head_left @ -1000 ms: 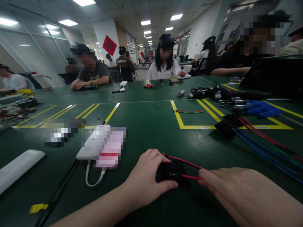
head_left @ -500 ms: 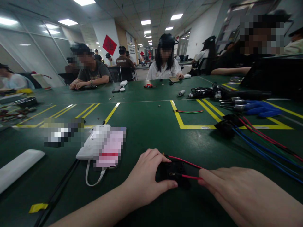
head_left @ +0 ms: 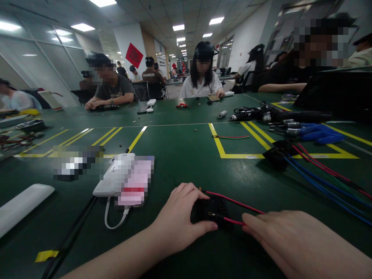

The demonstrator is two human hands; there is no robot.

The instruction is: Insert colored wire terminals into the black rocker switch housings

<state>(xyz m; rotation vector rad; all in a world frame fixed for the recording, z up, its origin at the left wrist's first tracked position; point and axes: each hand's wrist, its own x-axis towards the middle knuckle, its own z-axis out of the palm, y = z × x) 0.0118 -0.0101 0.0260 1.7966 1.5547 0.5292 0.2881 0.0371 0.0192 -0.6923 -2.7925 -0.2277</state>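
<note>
My left hand grips a small black block that rests on the green table, thumb under it and fingers curled over its left side. Two thin red wires run out of the block to the right. My right hand lies low at the right, its fingertips pinched on the nearer red wire just beside the block.
A white power bank with a cable lies left of my hands. Black parts with red and blue cables lie at the right, blue-handled tools behind them. Yellow lines mark the table. Several people sit along the far side.
My right hand has sunk slightly and its fingertips have crept a little closer to the block along the red wire. My left hand stays put.
</note>
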